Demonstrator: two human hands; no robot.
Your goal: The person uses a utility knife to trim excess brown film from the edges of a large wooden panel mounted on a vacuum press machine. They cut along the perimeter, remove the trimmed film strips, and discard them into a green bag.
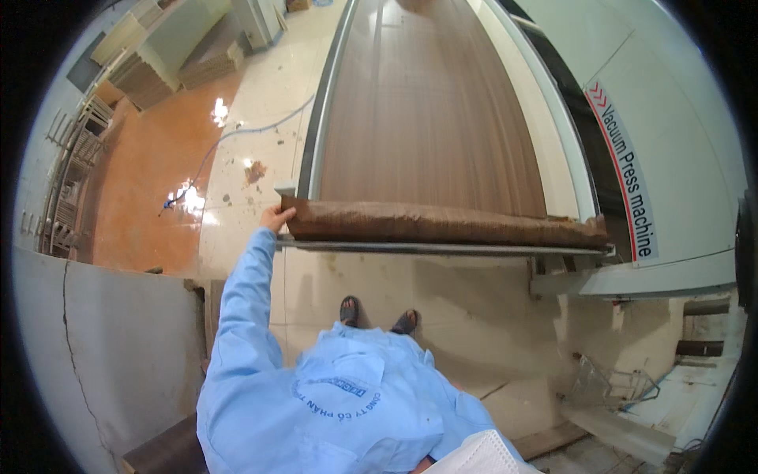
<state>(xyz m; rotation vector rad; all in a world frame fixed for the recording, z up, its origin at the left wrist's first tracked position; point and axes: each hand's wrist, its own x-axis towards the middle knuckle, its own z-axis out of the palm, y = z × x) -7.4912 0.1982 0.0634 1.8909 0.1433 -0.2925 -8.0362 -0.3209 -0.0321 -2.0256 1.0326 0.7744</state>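
My left hand [276,217], at the end of my outstretched arm, has its fingers closed on the left corner of a brown wood-grain sheet. The sheet [430,118] lies lengthwise along a long press bed. Its near end, a bunched brown strip [442,223], hangs crosswise over the end of the bed, with a metal bar [442,249] running just below it. The strip looks wrinkled, and its right end reaches the bed's right corner. My right hand is out of view; only the right sleeve [470,415] shows at the lower edge.
A large pale press machine [671,158] stands along the right. A blue hose [237,133] trails over the floor at left. Stacked boards [142,79] stand at the far left, near a metal rack [75,170]. A wire frame [612,383] lies at lower right.
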